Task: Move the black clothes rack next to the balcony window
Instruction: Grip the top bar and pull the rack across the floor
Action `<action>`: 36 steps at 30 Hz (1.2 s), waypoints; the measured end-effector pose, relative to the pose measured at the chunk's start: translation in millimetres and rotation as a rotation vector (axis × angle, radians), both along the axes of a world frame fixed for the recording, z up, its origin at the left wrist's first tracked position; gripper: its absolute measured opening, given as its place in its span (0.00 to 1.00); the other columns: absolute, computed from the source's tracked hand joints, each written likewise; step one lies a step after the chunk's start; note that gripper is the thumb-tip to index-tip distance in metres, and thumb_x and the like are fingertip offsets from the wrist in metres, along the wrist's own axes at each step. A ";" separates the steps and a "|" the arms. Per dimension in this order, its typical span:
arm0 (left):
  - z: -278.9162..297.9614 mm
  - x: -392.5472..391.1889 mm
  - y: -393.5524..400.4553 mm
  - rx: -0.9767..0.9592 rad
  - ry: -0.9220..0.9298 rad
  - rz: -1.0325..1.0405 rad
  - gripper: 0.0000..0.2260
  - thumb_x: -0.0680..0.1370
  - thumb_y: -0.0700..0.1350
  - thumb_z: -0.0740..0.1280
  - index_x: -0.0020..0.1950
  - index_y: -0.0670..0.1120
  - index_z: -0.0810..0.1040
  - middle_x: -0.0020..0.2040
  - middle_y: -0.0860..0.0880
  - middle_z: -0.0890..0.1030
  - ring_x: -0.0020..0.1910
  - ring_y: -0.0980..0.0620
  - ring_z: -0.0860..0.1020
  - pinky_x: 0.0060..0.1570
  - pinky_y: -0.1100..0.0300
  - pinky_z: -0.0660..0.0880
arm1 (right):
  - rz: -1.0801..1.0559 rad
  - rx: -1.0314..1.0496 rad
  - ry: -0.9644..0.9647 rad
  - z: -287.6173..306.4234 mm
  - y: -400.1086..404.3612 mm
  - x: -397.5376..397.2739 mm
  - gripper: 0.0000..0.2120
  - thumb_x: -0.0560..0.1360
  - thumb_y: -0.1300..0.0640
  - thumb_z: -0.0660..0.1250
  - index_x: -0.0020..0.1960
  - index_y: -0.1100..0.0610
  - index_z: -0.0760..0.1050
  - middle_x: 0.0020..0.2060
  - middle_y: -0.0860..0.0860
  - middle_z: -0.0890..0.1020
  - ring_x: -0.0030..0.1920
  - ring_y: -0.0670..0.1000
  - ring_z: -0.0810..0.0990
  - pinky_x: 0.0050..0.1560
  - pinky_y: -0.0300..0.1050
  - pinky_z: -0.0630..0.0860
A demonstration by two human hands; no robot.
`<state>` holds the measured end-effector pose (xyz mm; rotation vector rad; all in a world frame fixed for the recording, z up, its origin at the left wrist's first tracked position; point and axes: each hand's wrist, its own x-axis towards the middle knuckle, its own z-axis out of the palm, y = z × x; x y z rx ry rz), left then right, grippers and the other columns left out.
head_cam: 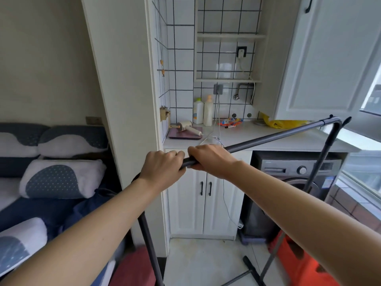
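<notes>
Head view: left hand (162, 168) and right hand (210, 159), set close together, are both closed around the near end of the top bar of the black clothes rack (274, 136). The bar runs up and to the right, over the white counter (268, 139), to the far upright, which descends in front of the washing machine (288, 182). A near upright drops below the left hand; a floor foot shows at lower right. The balcony window (369, 162) lies at the right edge, near the rack's far end. Hazards, as judged: the far corner could strike the cabinet door (329, 58) or sweep the yellow bag (286, 122) if swung; the foot could catch the orange item (299, 263) on the floor.
</notes>
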<state>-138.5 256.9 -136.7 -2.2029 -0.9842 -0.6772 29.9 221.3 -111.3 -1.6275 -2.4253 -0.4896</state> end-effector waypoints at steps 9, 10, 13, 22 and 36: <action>-15.8 -40.5 -80.3 0.343 -0.006 0.018 0.18 0.80 0.56 0.60 0.37 0.45 0.74 0.33 0.49 0.73 0.29 0.49 0.72 0.18 0.63 0.64 | 0.050 0.178 -0.121 -9.0 -92.8 -15.8 0.16 0.81 0.46 0.57 0.62 0.56 0.70 0.51 0.54 0.78 0.47 0.57 0.77 0.46 0.51 0.74; -16.6 -44.7 -92.4 0.343 0.003 0.016 0.18 0.80 0.56 0.59 0.38 0.45 0.74 0.34 0.49 0.73 0.29 0.49 0.72 0.18 0.63 0.65 | 0.024 0.182 -0.132 -9.8 -105.6 -19.9 0.16 0.81 0.46 0.55 0.63 0.55 0.69 0.52 0.54 0.77 0.47 0.57 0.77 0.47 0.52 0.75; -20.2 -51.5 -107.0 0.344 0.023 -0.021 0.19 0.80 0.57 0.58 0.40 0.44 0.76 0.33 0.48 0.74 0.25 0.49 0.72 0.18 0.63 0.67 | -0.012 0.169 -0.153 -10.6 -126.3 -25.5 0.17 0.82 0.45 0.52 0.64 0.54 0.66 0.53 0.53 0.75 0.48 0.57 0.77 0.48 0.53 0.76; -17.0 -86.0 -152.2 0.352 -0.045 -0.140 0.16 0.79 0.56 0.60 0.40 0.46 0.75 0.32 0.49 0.73 0.23 0.50 0.72 0.19 0.64 0.64 | -0.109 0.206 -0.154 -16.7 -188.1 -66.0 0.16 0.83 0.48 0.50 0.67 0.52 0.65 0.53 0.53 0.74 0.48 0.54 0.73 0.47 0.51 0.73; -14.2 -120.0 -234.9 0.219 -0.065 -0.326 0.15 0.79 0.54 0.60 0.40 0.45 0.75 0.31 0.50 0.73 0.24 0.50 0.73 0.21 0.63 0.60 | -0.265 0.202 -0.194 -16.4 -290.9 -110.2 0.14 0.82 0.48 0.55 0.64 0.52 0.68 0.49 0.53 0.75 0.46 0.55 0.76 0.44 0.52 0.76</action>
